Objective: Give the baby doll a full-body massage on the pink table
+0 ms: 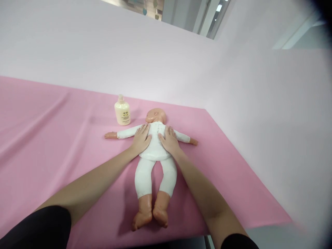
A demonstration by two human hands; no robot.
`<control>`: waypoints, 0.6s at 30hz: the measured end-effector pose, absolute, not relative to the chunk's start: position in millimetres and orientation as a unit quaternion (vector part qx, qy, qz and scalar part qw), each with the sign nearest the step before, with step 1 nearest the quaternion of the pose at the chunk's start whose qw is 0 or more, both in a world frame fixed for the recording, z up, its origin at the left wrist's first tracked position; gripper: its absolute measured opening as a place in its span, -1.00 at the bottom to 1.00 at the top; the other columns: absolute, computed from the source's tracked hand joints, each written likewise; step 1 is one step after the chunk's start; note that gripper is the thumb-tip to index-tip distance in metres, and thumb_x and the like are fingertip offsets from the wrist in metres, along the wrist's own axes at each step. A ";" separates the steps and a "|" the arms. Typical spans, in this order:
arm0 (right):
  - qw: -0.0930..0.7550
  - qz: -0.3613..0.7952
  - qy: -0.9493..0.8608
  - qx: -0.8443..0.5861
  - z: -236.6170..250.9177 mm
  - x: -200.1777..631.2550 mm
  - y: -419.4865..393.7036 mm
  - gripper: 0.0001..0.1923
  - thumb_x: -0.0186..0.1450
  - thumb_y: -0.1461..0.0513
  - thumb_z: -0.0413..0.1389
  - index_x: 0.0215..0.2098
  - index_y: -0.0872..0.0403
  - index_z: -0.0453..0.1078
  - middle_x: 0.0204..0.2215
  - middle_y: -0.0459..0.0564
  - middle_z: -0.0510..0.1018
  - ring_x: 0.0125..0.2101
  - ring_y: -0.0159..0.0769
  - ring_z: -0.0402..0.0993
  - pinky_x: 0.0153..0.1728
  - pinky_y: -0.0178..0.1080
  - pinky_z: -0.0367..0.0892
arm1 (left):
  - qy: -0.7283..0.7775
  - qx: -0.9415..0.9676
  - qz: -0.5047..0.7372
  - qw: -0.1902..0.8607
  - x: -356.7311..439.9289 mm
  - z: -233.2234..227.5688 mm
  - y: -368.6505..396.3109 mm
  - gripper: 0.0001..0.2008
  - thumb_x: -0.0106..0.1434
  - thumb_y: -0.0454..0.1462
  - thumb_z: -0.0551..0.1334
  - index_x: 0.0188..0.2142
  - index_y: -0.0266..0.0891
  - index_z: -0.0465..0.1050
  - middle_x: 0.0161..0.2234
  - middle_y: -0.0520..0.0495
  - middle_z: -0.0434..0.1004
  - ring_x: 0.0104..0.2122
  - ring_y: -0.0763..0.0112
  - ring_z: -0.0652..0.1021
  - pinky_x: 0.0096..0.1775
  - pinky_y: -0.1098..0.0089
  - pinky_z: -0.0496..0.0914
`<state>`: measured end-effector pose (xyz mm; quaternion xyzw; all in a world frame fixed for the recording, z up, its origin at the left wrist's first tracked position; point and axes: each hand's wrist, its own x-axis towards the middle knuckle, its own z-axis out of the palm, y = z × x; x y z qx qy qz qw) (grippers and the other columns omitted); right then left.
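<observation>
A baby doll (pixel 156 150) in white clothing lies face down on the pink sheet, its head turned to the left and its arms stretched out sideways. My left hand (pixel 141 139) rests flat on the left side of its upper back, near the shoulder, with the fingers extended. On the right side of the back lies my right hand (pixel 169 139), also flat, its thumb pointing inward. A strip of the white top shows between the two hands. Both bare feet of the doll point toward me.
A cream-coloured pump bottle (pixel 122 111) stands left of the doll's head. The pink sheet (pixel 64 138) has folds at the left and covers a table with an edge at the right. White walls (pixel 116 52) rise behind and to the right.
</observation>
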<state>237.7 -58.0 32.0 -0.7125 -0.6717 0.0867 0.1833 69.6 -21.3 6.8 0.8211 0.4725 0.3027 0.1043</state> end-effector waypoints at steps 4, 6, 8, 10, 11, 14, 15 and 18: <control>0.159 0.096 -0.642 -0.744 34.6 229.5 -64.7 -0.23 0.35 -0.03 -0.23 0.31 0.35 -0.26 0.29 0.39 -0.15 0.29 0.10 -0.23 0.21 0.05 -0.17 | 0.482 0.813 0.314 0.092 69.7 1.2 -18.6 -0.44 0.29 -0.21 -0.07 0.26 -0.35 0.01 0.27 -0.24 0.05 0.26 0.12 0.08 0.22 0.04 0.00; 0.154 0.099 -0.630 -0.755 34.9 223.6 -69.5 -0.23 0.35 -0.01 -0.22 0.31 0.37 -0.27 0.28 0.44 -0.17 0.28 0.16 -0.22 0.19 0.10 -0.13 | 0.486 0.809 0.317 0.086 69.7 -0.4 -18.0 -0.44 0.29 -0.21 -0.07 0.26 -0.35 0.00 0.26 -0.25 0.06 0.26 0.11 0.08 0.22 0.03 0.01; 0.153 0.095 -0.626 -0.759 35.0 216.8 -75.2 -0.22 0.35 0.00 -0.19 0.30 0.39 -0.27 0.27 0.48 -0.17 0.27 0.20 -0.21 0.17 0.11 -0.10 | 0.490 0.808 0.318 0.082 69.9 -0.9 -17.9 -0.44 0.29 -0.21 -0.07 0.26 -0.36 0.00 0.26 -0.26 0.06 0.26 0.10 0.09 0.22 0.02 0.02; 0.150 0.081 -0.630 -0.758 35.3 209.1 -81.5 -0.22 0.34 0.02 -0.16 0.30 0.41 -0.25 0.26 0.52 -0.17 0.26 0.25 -0.19 0.16 0.14 -0.08 | 0.491 0.807 0.317 0.080 70.1 -0.5 -18.2 -0.44 0.29 -0.21 -0.07 0.26 -0.37 0.00 0.26 -0.27 0.06 0.26 0.09 0.09 0.21 0.02 0.03; 0.146 0.074 -0.634 -0.756 35.6 205.0 -84.9 -0.21 0.33 0.02 -0.14 0.30 0.42 -0.24 0.26 0.54 -0.17 0.26 0.28 -0.18 0.15 0.16 -0.08 | 0.493 0.807 0.315 0.079 70.3 0.0 -18.4 -0.44 0.29 -0.21 -0.08 0.26 -0.38 0.00 0.26 -0.28 0.06 0.26 0.09 0.10 0.21 0.02 0.03; 0.133 0.063 -0.654 -0.742 36.9 192.6 -95.2 -0.20 0.31 0.02 -0.10 0.29 0.41 -0.20 0.26 0.53 -0.16 0.25 0.34 -0.19 0.14 0.24 -0.12 | 0.499 0.807 0.305 0.082 70.7 1.2 -19.0 -0.43 0.29 -0.22 -0.08 0.25 -0.42 0.00 0.26 -0.29 0.05 0.26 0.10 0.08 0.22 0.06 0.01; 0.131 0.060 -0.665 -0.733 37.4 189.0 -98.2 -0.21 0.30 0.02 -0.09 0.29 0.40 -0.19 0.26 0.52 -0.16 0.25 0.35 -0.21 0.14 0.26 -0.14 | 0.500 0.807 0.302 0.083 70.7 1.4 -19.0 -0.43 0.29 -0.22 -0.08 0.25 -0.44 0.00 0.26 -0.29 0.05 0.26 0.10 0.08 0.23 0.07 0.00; 0.133 0.052 -0.708 -0.692 39.4 183.2 -102.6 -0.29 0.32 0.08 -0.13 0.30 0.34 -0.15 0.28 0.42 -0.17 0.27 0.29 -0.26 0.15 0.28 -0.21 | 0.496 0.809 0.305 0.081 70.0 0.5 -18.3 -0.43 0.29 -0.22 -0.08 0.25 -0.45 0.01 0.25 -0.31 0.07 0.26 0.09 0.08 0.23 0.08 0.01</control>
